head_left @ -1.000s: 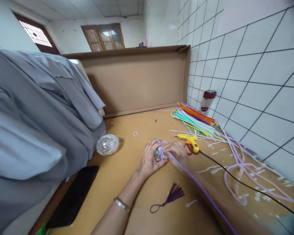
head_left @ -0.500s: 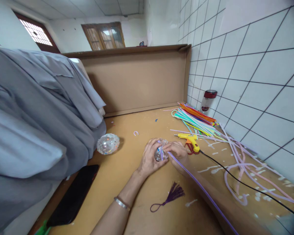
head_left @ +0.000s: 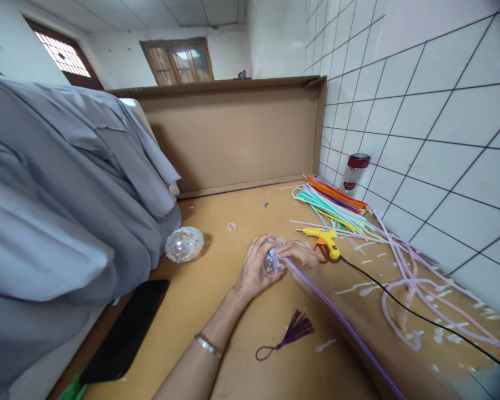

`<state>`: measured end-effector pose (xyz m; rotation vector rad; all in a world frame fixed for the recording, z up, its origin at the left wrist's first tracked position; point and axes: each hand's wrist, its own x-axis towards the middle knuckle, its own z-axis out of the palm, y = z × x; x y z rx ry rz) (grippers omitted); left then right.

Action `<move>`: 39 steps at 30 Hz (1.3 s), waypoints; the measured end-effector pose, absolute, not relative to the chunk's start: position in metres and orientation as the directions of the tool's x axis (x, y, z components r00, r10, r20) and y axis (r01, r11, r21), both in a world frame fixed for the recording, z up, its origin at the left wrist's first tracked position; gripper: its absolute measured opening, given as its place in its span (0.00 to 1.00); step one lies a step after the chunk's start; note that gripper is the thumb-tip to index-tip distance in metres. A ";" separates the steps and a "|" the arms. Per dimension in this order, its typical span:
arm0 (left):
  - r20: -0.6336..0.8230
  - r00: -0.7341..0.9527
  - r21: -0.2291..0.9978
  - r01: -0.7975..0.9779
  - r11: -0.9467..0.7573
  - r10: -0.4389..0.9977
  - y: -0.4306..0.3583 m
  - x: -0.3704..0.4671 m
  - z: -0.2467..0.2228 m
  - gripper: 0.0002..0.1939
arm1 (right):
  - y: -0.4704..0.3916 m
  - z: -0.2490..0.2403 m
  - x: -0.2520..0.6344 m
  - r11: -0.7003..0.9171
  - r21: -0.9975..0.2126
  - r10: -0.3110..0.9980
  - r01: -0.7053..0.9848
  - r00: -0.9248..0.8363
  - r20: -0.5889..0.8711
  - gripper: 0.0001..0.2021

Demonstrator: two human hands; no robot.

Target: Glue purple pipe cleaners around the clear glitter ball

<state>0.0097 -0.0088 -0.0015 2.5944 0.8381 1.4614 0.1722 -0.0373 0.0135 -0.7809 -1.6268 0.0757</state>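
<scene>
My left hand (head_left: 252,270) is wrapped round a small clear ball (head_left: 271,262) with bright specks and a lilac band across it. At the ball's right side, the fingers of my right hand (head_left: 303,262) pinch a long purple strip (head_left: 337,313), which trails down past my right forearm to the bottom edge. Below the hands lies a dark purple tassel (head_left: 296,328) with a loop. A second clear speckled ball (head_left: 185,244) rests on the table to the left.
A yellow glue gun (head_left: 325,239) with a black cord lies right of my hands, over red-handled scissors (head_left: 328,256). Behind are colourful strips (head_left: 333,205) and a lidded jar (head_left: 355,172). A black phone (head_left: 127,330) and grey cloth (head_left: 66,194) are at left.
</scene>
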 end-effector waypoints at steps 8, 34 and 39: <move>0.778 0.331 0.377 0.434 -0.818 0.534 -0.011 0.013 -0.003 0.36 | -0.045 0.020 0.180 0.757 -0.469 0.570 0.454 -0.108 0.815 0.07; 0.775 0.298 0.406 0.440 -0.801 0.557 -0.023 0.017 0.009 0.33 | -0.040 0.016 0.177 0.784 -0.381 0.465 0.491 -0.058 0.883 0.07; 0.780 0.325 0.366 0.458 -0.810 0.535 -0.023 0.015 0.006 0.35 | -0.031 0.009 0.188 0.833 -0.309 0.429 0.458 -0.184 0.884 0.07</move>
